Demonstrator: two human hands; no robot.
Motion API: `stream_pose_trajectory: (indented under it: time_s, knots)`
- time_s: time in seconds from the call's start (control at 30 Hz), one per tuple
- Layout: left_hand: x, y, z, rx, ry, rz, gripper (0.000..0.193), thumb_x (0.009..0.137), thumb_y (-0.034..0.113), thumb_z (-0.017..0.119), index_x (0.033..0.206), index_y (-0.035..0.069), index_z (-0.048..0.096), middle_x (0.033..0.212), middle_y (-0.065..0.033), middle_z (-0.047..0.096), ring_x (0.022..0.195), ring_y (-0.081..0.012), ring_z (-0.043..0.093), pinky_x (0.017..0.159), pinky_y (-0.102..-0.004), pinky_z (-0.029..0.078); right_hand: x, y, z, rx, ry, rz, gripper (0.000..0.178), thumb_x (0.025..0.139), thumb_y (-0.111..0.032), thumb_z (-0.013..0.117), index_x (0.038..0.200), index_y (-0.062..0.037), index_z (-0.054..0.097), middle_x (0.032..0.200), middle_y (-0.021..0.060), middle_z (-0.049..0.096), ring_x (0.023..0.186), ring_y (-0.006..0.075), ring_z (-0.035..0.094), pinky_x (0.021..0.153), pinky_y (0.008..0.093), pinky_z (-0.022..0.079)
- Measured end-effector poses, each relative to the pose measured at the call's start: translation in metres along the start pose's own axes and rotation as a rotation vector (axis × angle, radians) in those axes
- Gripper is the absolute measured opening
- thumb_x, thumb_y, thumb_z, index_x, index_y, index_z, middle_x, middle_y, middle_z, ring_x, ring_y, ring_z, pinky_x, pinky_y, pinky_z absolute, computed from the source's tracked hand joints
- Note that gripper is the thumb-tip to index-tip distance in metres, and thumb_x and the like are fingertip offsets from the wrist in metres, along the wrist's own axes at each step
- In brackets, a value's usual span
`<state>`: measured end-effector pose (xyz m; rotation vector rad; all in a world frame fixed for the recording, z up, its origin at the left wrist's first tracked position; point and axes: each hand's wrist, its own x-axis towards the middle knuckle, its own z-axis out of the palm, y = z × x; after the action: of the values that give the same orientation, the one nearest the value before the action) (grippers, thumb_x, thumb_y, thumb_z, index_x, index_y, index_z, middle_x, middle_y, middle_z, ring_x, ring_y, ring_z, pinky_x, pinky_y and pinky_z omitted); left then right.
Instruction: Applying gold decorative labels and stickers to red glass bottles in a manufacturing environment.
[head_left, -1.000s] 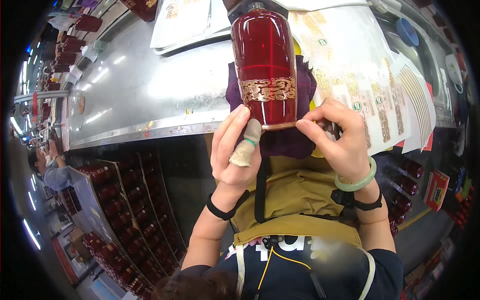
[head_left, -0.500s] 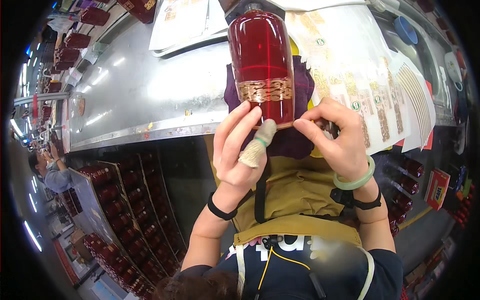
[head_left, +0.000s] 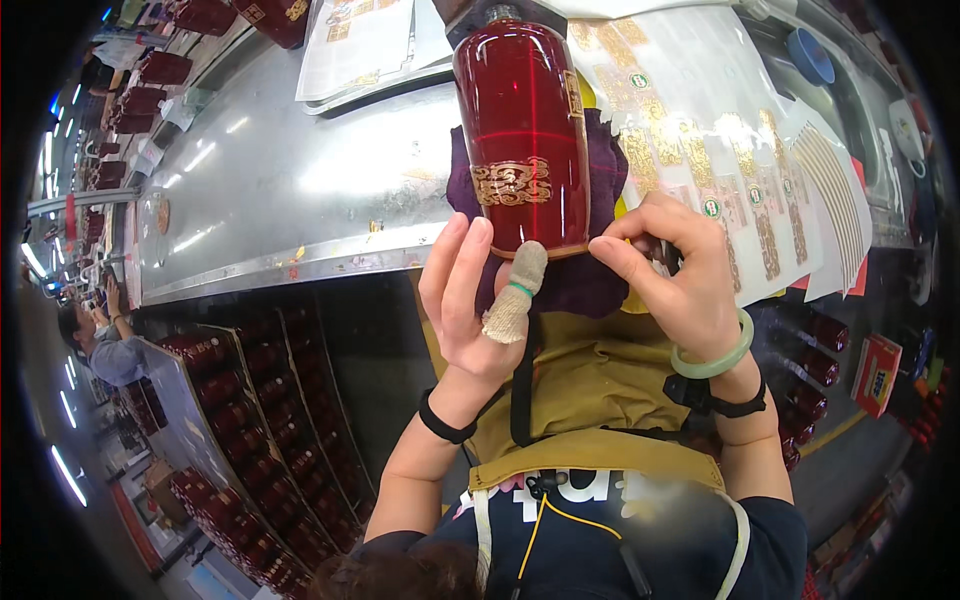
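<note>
A dark red glass bottle (head_left: 522, 110) lies on a folded purple cloth (head_left: 605, 170), its neck pointing away from me. Ornate gold patterns mark its lower body and right side. My left hand (head_left: 474, 320) has its fingers spread at the bottle's lower left. One digit wears a knitted finger cover (head_left: 518, 292) tied with a green band, and its tip rests at the base. At the base's right corner, my right hand (head_left: 680, 275) has thumb and forefinger pinched together. Whatever lies between them is too small to make out; the other fingers curl behind.
Clear sheets with gold decals (head_left: 690, 150) lie right of the bottle. A tray with papers (head_left: 375, 50) sits at the back left, a blue bowl (head_left: 810, 58) at the far right. Racks of red bottles (head_left: 255, 400) stand below left. Another person (head_left: 110, 350) works at far left.
The bottle has turned about its length: the lower gold pattern has shifted left, and another has appeared on the right side. My left fingers have come off the glass and shifted slightly left.
</note>
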<state>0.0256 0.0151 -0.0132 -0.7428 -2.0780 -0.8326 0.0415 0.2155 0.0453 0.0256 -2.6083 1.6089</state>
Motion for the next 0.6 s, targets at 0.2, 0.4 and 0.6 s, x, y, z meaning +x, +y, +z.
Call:
stream_pose_trajectory:
  time_s: [0.2, 0.4, 0.6]
  knots:
    - [0.004, 0.000, -0.001, 0.008, -0.068, 0.020, 0.040, 0.080, -0.009, 0.081, 0.118, -0.012, 0.067, 0.129, -0.0228, 0.064, 0.121, -0.0403, 0.062, 0.102, -0.0446, 0.056, 0.000, 0.001, 0.005, 0.022, 0.006, 0.011, 0.013, 0.087, -0.011, 0.080, 0.085, 0.0005, 0.074, 0.070, 0.0076, 0.061, 0.063, 0.0165, 0.055, 0.061, 0.0312, 0.043]
    - [-0.008, -0.008, 0.003, -0.275, 0.035, -0.220, 0.044, 0.082, -0.016, 0.076, 0.124, -0.012, 0.064, 0.127, -0.0255, 0.067, 0.112, -0.0351, 0.070, 0.101, -0.0418, 0.058, 0.000, 0.002, 0.006, 0.042, -0.002, -0.003, 0.012, 0.086, -0.011, 0.081, 0.085, -0.0002, 0.074, 0.070, 0.0060, 0.060, 0.062, 0.0147, 0.054, 0.060, 0.0304, 0.042]
    - [-0.009, -0.007, -0.001, -0.009, -0.009, -0.036, 0.050, 0.081, -0.015, 0.078, 0.128, -0.014, 0.061, 0.131, -0.0244, 0.064, 0.119, -0.0379, 0.065, 0.101, -0.0430, 0.057, 0.000, 0.002, 0.005, 0.035, 0.011, 0.010, 0.013, 0.086, -0.011, 0.081, 0.084, -0.0002, 0.074, 0.069, 0.0057, 0.058, 0.062, 0.0141, 0.053, 0.060, 0.0301, 0.041]
